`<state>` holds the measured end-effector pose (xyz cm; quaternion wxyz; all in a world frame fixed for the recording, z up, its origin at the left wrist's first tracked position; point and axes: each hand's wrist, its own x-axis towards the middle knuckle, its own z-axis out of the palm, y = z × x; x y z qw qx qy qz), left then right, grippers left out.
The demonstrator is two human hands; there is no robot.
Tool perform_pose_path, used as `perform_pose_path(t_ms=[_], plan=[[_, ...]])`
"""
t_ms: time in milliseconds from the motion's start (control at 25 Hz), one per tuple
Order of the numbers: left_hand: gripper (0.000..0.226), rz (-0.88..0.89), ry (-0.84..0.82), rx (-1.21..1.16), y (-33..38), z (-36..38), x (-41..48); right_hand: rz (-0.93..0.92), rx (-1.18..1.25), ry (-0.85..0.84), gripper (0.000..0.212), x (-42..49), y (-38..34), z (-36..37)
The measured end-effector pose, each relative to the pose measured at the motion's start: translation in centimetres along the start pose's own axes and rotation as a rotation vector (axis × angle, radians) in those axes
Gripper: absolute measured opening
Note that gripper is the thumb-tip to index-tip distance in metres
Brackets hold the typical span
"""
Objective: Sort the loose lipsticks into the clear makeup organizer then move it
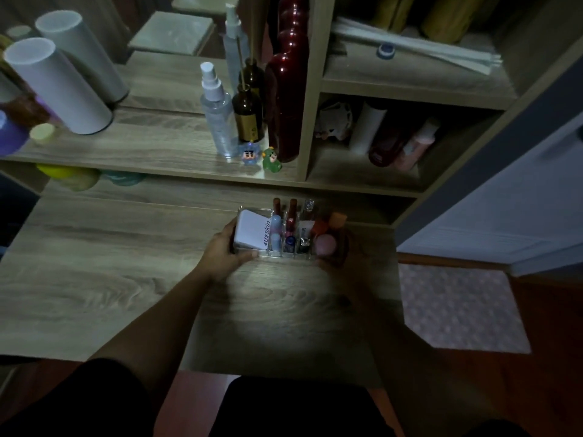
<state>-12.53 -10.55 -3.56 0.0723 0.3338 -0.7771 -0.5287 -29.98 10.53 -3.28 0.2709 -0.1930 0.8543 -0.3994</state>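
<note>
A: Nearest the camera, dark-clothed lap, then bare wood-grain tabletop (94, 279). Beyond it, left hand (225, 249) clamped on the left end of the clear plastic compartmented makeup organizer (252, 257), thumb along its front edge. Right hand (334, 252) in deep shadow at the right end; seemingly wrapped round that end, though grip not readable for certain.

B: Position of the organizer?

A: Resting near the table's far edge, just below the wooden shelf unit (189, 152); lifted or seated, not discernible.

B: Contents?

A: Left compartment: white flat box printed "4U2skin" (252, 230). Middle slots: upright lipsticks (291, 212), dark red caps at the back, pale blue and pink ones in front. Right section: orange and pink rounded items, too dim to identify.

B: Likely faults?

A: Tall tubes standing loose in open slots, so tipping out judged probable under any tilt or jerk. Slip of smooth plastic possible from an uneven two-sided hold. On the shelf behind, clear spray bottle (219, 118) and two small figurines (271, 159) close enough to be knocked during a raised carry.
</note>
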Motion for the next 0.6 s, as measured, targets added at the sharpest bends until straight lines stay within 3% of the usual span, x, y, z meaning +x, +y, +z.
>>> perform_pose_path(t_ms=[240,400,480,600], plan=[[0.079,-0.032,0.053,0.008,1.2,0.4,-0.7,-0.065,0.056,0.008,0.085,-0.3,-0.3,0.0],[0.083,0.006,0.127,0.127,3.2,1.0,-2.2,-0.103,0.122,-0.075,0.074,-1.5,-0.8,-1.0],[0.088,0.020,0.163,0.226,4.3,1.9,-3.4,-0.234,0.037,-0.094,0.073,-2.6,-0.5,-1.9],[0.078,0.016,0.205,0.338,5.1,3.9,-6.2,-0.190,-0.242,-0.055,0.084,-4.8,0.7,-2.6]])
